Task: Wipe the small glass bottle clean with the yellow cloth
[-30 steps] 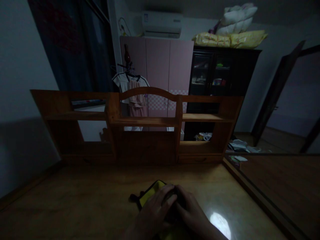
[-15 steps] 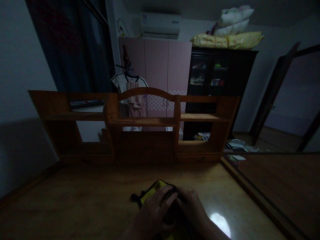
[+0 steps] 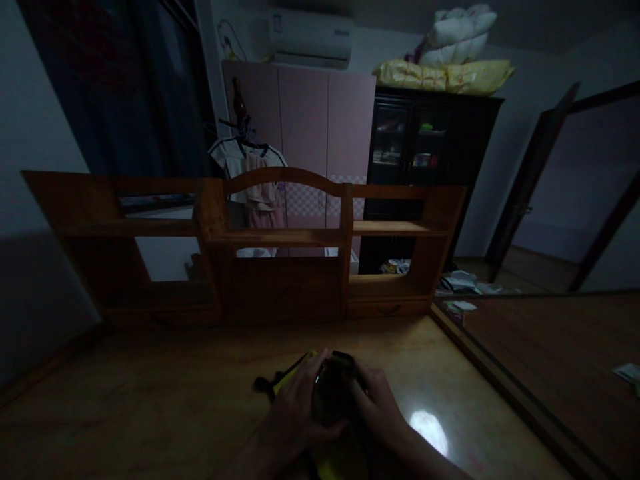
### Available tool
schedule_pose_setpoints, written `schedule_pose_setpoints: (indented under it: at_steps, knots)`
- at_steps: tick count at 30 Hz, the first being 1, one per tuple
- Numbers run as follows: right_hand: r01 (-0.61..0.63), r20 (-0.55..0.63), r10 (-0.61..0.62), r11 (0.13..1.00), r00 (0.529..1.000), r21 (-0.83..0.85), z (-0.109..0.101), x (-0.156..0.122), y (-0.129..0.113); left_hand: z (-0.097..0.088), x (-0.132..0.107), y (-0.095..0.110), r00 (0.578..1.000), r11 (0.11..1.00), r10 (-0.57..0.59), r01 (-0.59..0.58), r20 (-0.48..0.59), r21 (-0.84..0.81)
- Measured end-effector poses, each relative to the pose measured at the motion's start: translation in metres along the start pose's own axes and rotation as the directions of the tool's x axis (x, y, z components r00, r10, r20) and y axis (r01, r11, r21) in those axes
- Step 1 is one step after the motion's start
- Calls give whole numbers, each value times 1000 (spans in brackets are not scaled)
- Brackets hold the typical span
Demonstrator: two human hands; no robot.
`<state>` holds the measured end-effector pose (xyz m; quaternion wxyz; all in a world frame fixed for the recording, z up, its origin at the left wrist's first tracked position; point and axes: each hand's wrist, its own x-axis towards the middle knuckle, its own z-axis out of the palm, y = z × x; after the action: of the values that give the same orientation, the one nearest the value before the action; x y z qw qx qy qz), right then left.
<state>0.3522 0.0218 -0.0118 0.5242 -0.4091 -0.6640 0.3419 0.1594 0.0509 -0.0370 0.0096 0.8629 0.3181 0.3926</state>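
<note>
A dark, rounded object point(image 3: 331, 399) with a small glint on its edge sits between my two hands; its kind is too dim to make out. My left hand point(image 3: 295, 408) curves round its left side, thumb along the near edge. On the other side, my right hand point(image 3: 377, 403) has its fingers bent against the object and the black edging beside it. Below and around them lies a yellow cloth pouch point(image 3: 343, 460) with black trim, a dark tab sticking out at its left corner. Much of the pouch is hidden by my hands.
The wooden tabletop point(image 3: 165, 393) carries a bright light reflection at right. A wooden shelf unit point(image 3: 280, 237) with cubbies and drawers stands along its far edge. A raised wooden edge point(image 3: 480, 360) bounds the right side. Wardrobes stand behind.
My hands have moved apart, and the dark rounded object now shows between them. My left fingers have shifted from over its top to its left side. The view has shifted slightly.
</note>
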Motion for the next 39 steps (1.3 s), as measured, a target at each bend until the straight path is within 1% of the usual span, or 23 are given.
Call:
schedule_pose_setpoints:
  at_steps: [1,2,3,4,5,6,7,8,9,11,15,18,20,24,28,30,33,35,37,39]
  knots:
    - [-80,-10,82,990,997,119,1,1,0,0,0,0,999,999,-43,43,1,-18]
    - [-171,10,175,949,985,263,3,2,1,0,0,0,997,996,-81,80,-3,-37]
    - [-266,68,262,872,963,410,5,4,1,0,0,0,994,992,-113,112,-9,-57]
    - [-362,162,328,764,931,533,7,4,1,-1,0,0,991,988,-135,133,-15,-77]
    - [-448,269,362,648,893,616,9,5,1,-1,1,-1,990,985,-141,138,-19,-99]
    - [-516,365,366,548,856,658,10,5,0,-2,2,-1,991,984,-135,132,-22,-119]
    - [-560,434,356,476,828,678,12,5,0,-3,2,-1,992,983,-125,121,-21,-138]
    - [-582,473,341,432,812,689,12,4,-1,-4,3,-2,993,981,-115,111,-20,-157]
    - [-587,488,327,412,809,697,13,4,-1,-5,4,-2,994,978,-110,105,-14,-177]
    - [-566,480,300,413,824,713,13,4,0,-7,6,-3,992,967,-126,120,-12,-223]
    - [-511,426,283,431,859,744,15,4,9,-10,10,-2,975,915,-221,198,-27,-351]
    - [-491,402,284,442,870,750,15,3,14,-10,12,0,966,878,-258,231,-8,-419]
    - [-489,397,288,461,872,740,14,3,15,-10,13,1,967,869,-255,227,-3,-439]
    - [-479,380,292,492,878,727,13,5,11,-11,14,3,977,877,-215,191,-5,-440]
    - [-446,333,300,508,894,737,13,7,7,-9,11,3,982,915,-188,163,-34,-368]
    - [-420,305,299,499,904,758,13,8,3,-6,9,2,987,945,-148,124,-55,-304]
    - [-369,258,282,480,924,796,12,8,-2,-4,6,2,997,975,-44,29,-63,-218]
    - [-356,253,263,499,931,790,10,7,-3,-4,5,4,999,983,17,-23,-34,-180]
    - [-353,257,247,541,934,763,11,6,0,-5,4,6,999,988,46,-43,17,-151]
    - [-338,228,254,595,940,729,13,4,7,-7,4,9,996,991,65,-58,62,-117]
